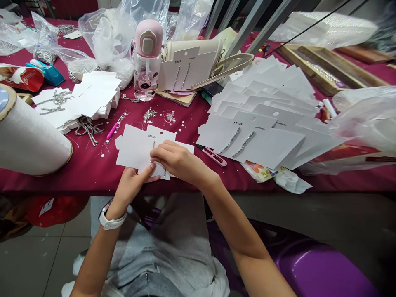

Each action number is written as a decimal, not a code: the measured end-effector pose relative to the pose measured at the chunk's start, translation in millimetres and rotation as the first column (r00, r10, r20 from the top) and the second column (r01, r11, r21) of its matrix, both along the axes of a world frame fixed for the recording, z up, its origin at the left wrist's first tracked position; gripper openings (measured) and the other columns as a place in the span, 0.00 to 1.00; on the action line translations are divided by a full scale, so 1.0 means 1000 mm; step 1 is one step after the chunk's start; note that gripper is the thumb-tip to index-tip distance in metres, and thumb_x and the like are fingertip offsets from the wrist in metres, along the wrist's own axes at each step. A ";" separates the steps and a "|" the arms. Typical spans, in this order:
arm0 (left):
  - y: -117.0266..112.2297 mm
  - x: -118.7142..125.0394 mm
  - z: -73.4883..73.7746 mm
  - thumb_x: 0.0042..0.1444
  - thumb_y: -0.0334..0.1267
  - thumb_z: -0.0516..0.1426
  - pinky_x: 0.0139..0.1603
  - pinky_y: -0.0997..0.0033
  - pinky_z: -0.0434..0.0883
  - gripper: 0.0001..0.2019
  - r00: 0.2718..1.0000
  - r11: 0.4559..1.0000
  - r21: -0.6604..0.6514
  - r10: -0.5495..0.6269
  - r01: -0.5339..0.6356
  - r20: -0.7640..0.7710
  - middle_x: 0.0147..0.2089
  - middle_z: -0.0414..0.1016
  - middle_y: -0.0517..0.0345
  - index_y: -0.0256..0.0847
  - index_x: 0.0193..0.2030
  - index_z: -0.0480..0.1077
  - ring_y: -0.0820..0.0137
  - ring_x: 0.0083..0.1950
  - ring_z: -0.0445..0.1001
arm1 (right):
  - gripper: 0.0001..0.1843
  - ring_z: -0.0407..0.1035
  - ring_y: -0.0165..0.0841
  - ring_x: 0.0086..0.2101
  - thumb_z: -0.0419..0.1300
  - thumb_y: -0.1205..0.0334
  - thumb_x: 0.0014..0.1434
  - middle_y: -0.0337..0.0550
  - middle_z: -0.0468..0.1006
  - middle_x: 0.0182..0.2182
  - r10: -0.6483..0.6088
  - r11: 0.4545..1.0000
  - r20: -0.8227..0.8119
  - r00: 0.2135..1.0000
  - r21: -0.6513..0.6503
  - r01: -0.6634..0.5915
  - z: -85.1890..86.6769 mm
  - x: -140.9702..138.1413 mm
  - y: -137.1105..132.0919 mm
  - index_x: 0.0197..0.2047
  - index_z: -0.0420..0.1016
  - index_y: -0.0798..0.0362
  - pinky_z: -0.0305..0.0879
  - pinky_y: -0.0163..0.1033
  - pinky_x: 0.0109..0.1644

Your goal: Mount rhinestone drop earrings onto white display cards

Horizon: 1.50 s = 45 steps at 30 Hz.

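Both my hands are at the table's front edge on a white MNG earring card [131, 146]. My left hand [133, 185], with a white watch on its wrist, pinches the card's lower edge. My right hand [177, 161] lies over its middle and hides most of it, gripping it from above. A thin rhinestone chain [153, 144] shows on the card beside my fingers. Pink-handled thread snips [212, 156] lie just right of my right hand. Beyond them, a fanned spread of white cards [262, 109] includes one with two rhinestone chain earrings [238, 142].
A maroon cloth [83, 167] covers the table. Loose chains [88, 130], a pile of white cards [93, 93], a pink-lidded water bottle [147, 62] and plastic bags [107, 37] stand behind my hands. A large white roll [31, 136] lies at the left edge.
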<state>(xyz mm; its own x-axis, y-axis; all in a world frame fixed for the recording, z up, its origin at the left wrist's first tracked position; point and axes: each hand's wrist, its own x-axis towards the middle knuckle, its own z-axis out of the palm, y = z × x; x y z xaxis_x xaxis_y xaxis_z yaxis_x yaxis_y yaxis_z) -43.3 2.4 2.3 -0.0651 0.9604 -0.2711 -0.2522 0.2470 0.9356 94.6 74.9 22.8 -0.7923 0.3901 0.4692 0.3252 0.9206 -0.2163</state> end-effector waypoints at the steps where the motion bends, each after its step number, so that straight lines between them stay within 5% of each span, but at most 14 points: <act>1: 0.000 0.000 0.000 0.47 0.41 0.61 0.42 0.72 0.75 0.20 1.000 1.000 -0.007 0.009 -0.009 0.004 0.47 0.74 0.54 0.36 0.47 0.71 0.65 0.47 0.73 | 0.07 0.59 0.30 0.31 0.49 0.71 0.59 0.43 0.70 0.28 -0.003 1.000 -0.011 1.000 -0.001 0.003 0.000 0.000 0.000 0.33 0.66 0.56 0.60 0.34 0.35; 32: 0.000 0.000 -0.006 0.48 0.41 0.60 0.40 0.68 0.76 0.21 1.000 0.999 0.032 -0.018 0.019 -0.020 0.48 0.73 0.53 0.37 0.49 0.70 0.63 0.44 0.74 | 0.09 0.59 0.31 0.31 0.48 0.75 0.57 0.43 0.70 0.27 0.009 0.998 0.093 0.996 0.054 -0.014 -0.001 0.000 0.002 0.32 0.68 0.58 0.58 0.33 0.34; 45: 0.001 0.000 -0.004 0.47 0.42 0.60 0.39 0.72 0.77 0.17 0.999 0.999 0.043 -0.009 0.010 -0.035 0.47 0.74 0.53 0.33 0.41 0.72 0.63 0.46 0.73 | 0.07 0.57 0.30 0.30 0.51 0.73 0.57 0.41 0.69 0.26 0.007 0.996 0.190 0.982 0.083 -0.023 0.009 -0.002 0.002 0.29 0.67 0.57 0.55 0.33 0.33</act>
